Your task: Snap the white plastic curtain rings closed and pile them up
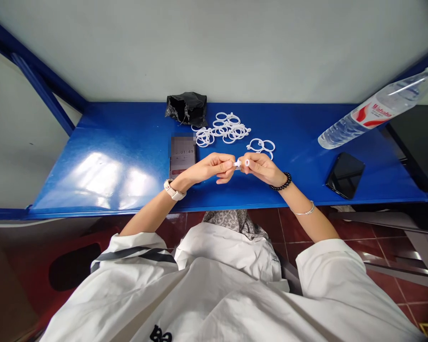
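Both hands meet over the front part of the blue table, their fingertips pinched on small white plastic ends. My left hand (217, 167) grips a white piece with a small knob (237, 163). Between the thumb and fingers of my right hand (262, 167) is a white piece with a small round eyelet (247, 162). These look like the two ends of one white plastic ring, but the fingers hide most of it. Just beyond the right hand lie a few loose white rings (268, 144). A larger heap of similar rings (231, 129) is farther back.
A torn black plastic bag (196, 105) sits at the back of the blue table (128, 142). Left of the rings lies a phone showing a timer (184, 159). On the right are a water bottle (373, 111) and a dark phone (345, 175). A pale wall (214, 52) rises behind.
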Motion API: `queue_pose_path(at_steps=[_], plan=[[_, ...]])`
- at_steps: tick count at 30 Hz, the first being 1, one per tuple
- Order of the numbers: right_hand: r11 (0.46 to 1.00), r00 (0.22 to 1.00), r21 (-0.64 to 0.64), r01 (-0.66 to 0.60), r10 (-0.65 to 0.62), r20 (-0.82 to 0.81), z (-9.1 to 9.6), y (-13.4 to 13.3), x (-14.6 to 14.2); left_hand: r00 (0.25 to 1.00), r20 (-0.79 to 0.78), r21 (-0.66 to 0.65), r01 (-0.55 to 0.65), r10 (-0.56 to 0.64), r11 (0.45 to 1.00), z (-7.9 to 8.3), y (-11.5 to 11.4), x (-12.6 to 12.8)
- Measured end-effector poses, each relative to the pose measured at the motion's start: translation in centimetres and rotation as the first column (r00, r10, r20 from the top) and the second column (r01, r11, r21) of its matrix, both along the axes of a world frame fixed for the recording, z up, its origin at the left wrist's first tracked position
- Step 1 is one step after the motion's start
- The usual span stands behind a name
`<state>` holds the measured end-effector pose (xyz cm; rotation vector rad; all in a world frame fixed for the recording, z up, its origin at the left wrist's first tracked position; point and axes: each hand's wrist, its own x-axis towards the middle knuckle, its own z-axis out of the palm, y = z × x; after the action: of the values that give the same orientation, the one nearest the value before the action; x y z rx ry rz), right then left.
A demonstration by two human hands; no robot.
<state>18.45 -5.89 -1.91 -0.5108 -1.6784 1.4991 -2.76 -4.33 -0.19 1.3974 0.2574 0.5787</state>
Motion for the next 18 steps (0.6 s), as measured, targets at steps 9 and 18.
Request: queue_pose_path(at_steps=[9,18], plan=[[0.747,0.588,0.550,0.374,-0.649,0.483,0.5,0.7,0.9,0.750,-0.311,0.540,-0.366,0.584,0.758,-0.3,1.6,-0.8],[0.595,-0.086,0.748,0.295,-0.763,0.641,1.0,1.6,2.9,0.148,-0.320,0.938,-0.090,0.936,0.335,-1.1,2.7,-1.9]])
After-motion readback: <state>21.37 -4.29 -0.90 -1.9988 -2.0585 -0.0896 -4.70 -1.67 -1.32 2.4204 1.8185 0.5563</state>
